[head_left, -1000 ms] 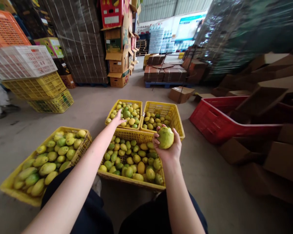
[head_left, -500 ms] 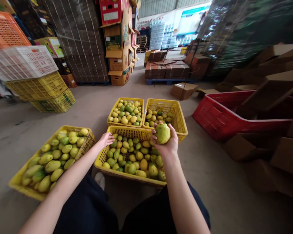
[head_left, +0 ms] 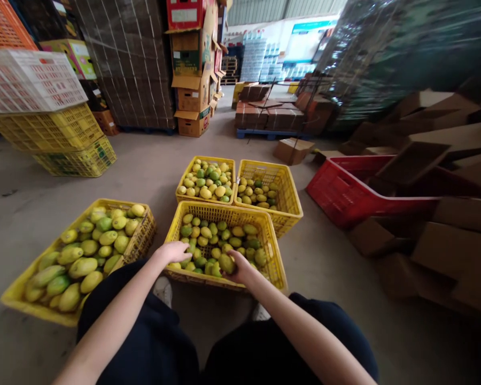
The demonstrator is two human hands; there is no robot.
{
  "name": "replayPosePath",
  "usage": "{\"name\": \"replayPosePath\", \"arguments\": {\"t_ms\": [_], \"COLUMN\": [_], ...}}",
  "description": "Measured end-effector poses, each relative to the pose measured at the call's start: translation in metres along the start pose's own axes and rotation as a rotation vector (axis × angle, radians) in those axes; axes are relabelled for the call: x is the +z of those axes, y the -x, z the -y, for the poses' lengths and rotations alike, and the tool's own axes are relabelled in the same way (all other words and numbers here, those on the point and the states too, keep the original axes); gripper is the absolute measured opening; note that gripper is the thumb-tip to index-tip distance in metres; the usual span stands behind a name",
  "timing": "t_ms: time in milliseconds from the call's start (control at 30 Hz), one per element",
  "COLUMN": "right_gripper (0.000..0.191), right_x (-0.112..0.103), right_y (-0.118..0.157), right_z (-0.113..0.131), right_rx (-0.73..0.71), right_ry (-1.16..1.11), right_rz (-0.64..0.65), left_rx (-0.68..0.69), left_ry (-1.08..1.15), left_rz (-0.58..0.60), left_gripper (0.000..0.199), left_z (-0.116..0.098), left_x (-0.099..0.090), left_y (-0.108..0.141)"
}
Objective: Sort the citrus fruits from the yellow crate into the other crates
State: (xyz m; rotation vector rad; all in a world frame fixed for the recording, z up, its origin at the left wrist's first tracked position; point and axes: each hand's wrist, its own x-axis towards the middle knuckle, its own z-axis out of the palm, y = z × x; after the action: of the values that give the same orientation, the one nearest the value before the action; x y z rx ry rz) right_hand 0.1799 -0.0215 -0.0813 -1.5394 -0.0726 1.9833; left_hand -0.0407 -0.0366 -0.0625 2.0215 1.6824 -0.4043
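Note:
Low over the near edge of the middle yellow crate, my right hand is closed around a yellow-green lemon. Beneath it lie many yellow and green lemons. My left hand reaches over the crate's left side, its fingers stretched toward the fruit and nothing visible in them. Behind stand two smaller yellow crates: the left one is heaped with lemons, while the right one has lemons mostly on its left side.
At my left, a yellow crate holds larger lemons. Stacked crates rise behind it. To the right are a red crate and piled cardboard boxes. A small carton and wrapped pallets stand farther back.
My right hand has lowered the lemon from above the crate's right side down toward its near middle. My left hand has dropped slightly nearer to me along the left rim.

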Motion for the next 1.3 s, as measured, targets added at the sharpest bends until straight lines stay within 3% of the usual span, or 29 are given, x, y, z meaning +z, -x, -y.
{"name": "replayPosePath", "arguments": {"t_ms": [100, 167, 233, 333, 433, 567, 700, 833, 1067, 1200, 1300], "right_gripper": [0.011, 0.014, 0.013, 0.008, 0.013, 0.023, 0.026, 0.030, 0.036, 0.037, 0.037], "right_x": [-0.006, -0.012, -0.016, -0.017, -0.009, 0.006, 0.011, 0.009, 0.004, -0.002, -0.011], "right_y": [0.009, 0.022, 0.034, 0.042, 0.042, 0.046, 0.056, 0.059, 0.054, 0.056, 0.054], "right_z": [0.039, 0.075, 0.100, 0.101, 0.076, 0.056, 0.059, 0.068, 0.072, 0.079, 0.089], "right_rx": [-0.191, -0.524, -0.670, -0.562, -0.395, -0.282, -0.284, -0.336, -0.299, -0.300, -0.364], "right_ry": [-0.125, -0.363, -0.393, -0.252, -0.121, -0.012, -0.067, -0.212, -0.337, -0.392, -0.401], "right_rz": [0.063, 0.243, 0.328, 0.336, 0.342, 0.415, 0.401, 0.334, 0.379, 0.346, 0.342], "left_rx": [-0.044, -0.030, -0.007, -0.035, -0.081, -0.095, -0.065, -0.010, -0.150, -0.224, -0.257], "left_ry": [-0.034, -0.026, -0.012, -0.016, -0.026, -0.026, 0.001, 0.082, 0.042, -0.040, -0.072], "left_rz": [-0.036, -0.066, -0.074, -0.035, 0.006, 0.042, 0.102, 0.175, 0.008, 0.017, 0.026], "left_gripper": [0.047, 0.049, 0.049, 0.045, 0.041, 0.040, 0.039, 0.026, 0.039, 0.054, 0.049], "left_z": [0.007, 0.009, 0.012, 0.019, 0.027, 0.029, 0.024, 0.025, 0.038, 0.041, 0.043], "left_x": [-0.007, -0.009, -0.007, 0.000, 0.009, 0.021, 0.040, 0.064, 0.086, 0.100, 0.111], "left_y": [0.011, 0.016, 0.018, 0.014, 0.008, 0.001, -0.010, -0.032, -0.097, -0.127, -0.137]}}
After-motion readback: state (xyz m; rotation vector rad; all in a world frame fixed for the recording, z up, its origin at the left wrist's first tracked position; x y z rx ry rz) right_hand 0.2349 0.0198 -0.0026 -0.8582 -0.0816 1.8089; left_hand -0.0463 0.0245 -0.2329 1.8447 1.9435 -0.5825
